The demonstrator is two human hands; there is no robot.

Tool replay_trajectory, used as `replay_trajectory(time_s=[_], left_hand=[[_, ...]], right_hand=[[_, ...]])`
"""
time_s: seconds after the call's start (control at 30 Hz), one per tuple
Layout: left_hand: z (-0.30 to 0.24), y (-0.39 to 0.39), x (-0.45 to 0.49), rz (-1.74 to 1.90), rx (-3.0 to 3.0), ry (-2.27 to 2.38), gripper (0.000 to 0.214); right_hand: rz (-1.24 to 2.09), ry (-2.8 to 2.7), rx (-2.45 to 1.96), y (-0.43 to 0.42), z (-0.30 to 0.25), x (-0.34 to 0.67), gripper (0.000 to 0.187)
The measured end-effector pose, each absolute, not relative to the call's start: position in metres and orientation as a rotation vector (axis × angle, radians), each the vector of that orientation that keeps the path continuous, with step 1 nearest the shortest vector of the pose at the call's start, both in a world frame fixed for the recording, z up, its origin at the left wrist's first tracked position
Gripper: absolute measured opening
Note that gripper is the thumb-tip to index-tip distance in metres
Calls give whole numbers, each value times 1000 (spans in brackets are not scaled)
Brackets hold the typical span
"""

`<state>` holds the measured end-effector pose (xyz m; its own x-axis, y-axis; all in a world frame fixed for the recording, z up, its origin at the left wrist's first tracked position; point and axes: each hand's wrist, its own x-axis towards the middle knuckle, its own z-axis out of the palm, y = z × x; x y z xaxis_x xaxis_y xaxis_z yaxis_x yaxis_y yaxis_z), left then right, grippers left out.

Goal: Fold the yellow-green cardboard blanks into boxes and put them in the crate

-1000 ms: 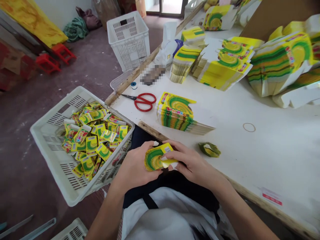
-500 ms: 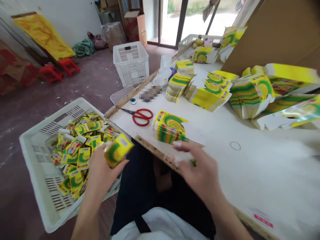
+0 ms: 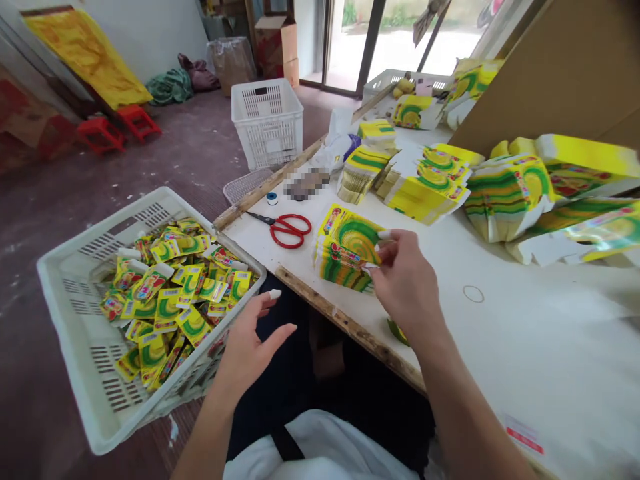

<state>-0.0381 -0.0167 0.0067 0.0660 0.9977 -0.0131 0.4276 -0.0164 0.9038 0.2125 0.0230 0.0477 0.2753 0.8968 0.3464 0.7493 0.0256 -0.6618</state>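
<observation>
Indoors | white wood-edged table (image 3: 530,327) | maroon floor (image 3: 195,143) | left hand (image 3: 251,352) spread | right hand (image 3: 409,283) pinching top carton (image 3: 353,235)

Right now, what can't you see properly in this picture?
In the head view:
Right hand on the carton stack: it hides its own grip.
Near basket: top packets hide those beneath.
Thing beside the spool: pixelated.
Print on the sticker: too small, blurred.
Cardboard sheet: cut off by the top and right edges.

The white tabletop (image 3: 520,360) is bordered by worn wooden strips (image 3: 320,299). Red-handled scissors (image 3: 271,221) and a small spool (image 3: 271,199) are laid toward the left edge, with a stack of yellow-green cartons (image 3: 345,240) to the right; further carton bundles (image 3: 425,200) are ranged on the far side.
</observation>
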Motion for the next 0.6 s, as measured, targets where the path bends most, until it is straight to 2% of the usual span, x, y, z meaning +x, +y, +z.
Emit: replay_trajectory(time_s=[0.13,0.23,0.3,0.4,0.53,0.6], left_hand=[[15,-22,-11,1233,1134,929,81],[30,-21,12,1448,827,798,67],[37,-18,22,1562,682,854,58],[34,-17,25,1670,614,1001,56],[17,-27,15,1425,844,1240,67],[11,-32,10,1325,959,1249,62]], right_hand=[[593,-1440,-1420,-6,53,182,42],[1109,-1439,-1168,-34,46,145,37],[1298,-1350,-1073,-49,38,125,36],[1349,-1318,-1052,-57,27,113,38],[1207,-1361,-1145,-47,17,128,24],[1099,-1371,-1174,-42,18,141,18]])
